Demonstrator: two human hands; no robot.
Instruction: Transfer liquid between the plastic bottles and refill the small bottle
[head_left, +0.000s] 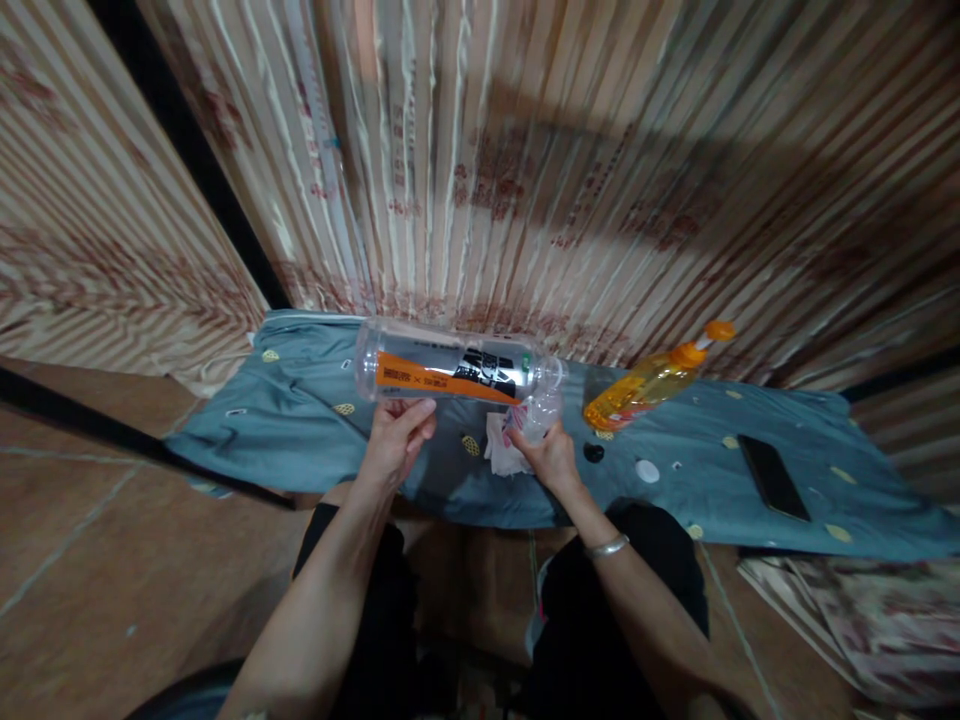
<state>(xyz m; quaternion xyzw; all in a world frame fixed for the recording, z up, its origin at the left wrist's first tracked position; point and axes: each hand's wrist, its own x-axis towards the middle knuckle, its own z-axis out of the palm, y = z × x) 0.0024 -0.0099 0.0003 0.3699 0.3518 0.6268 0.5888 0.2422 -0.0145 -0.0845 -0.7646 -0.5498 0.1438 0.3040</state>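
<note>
My left hand point(397, 432) is closed around a large clear plastic bottle point(450, 372) with an orange and black label, held on its side above a blue-grey patterned cloth point(300, 420). The bottle's open mouth points right, toward a small clear plastic bottle point(541, 408) that my right hand point(551, 455) grips upright. A crumpled white tissue point(501, 452) lies on the cloth just under the right hand. A small black cap point(593, 452) and a white cap point(646, 470) rest on the cloth to the right.
An orange-capped bottle of yellow liquid point(649, 382) lies tilted on the cloth at right. A black phone point(772, 476) lies flat further right. Striped curtains point(525, 150) hang behind. Brown floor tiles point(112, 560) spread to the left; my knees are below the cloth's edge.
</note>
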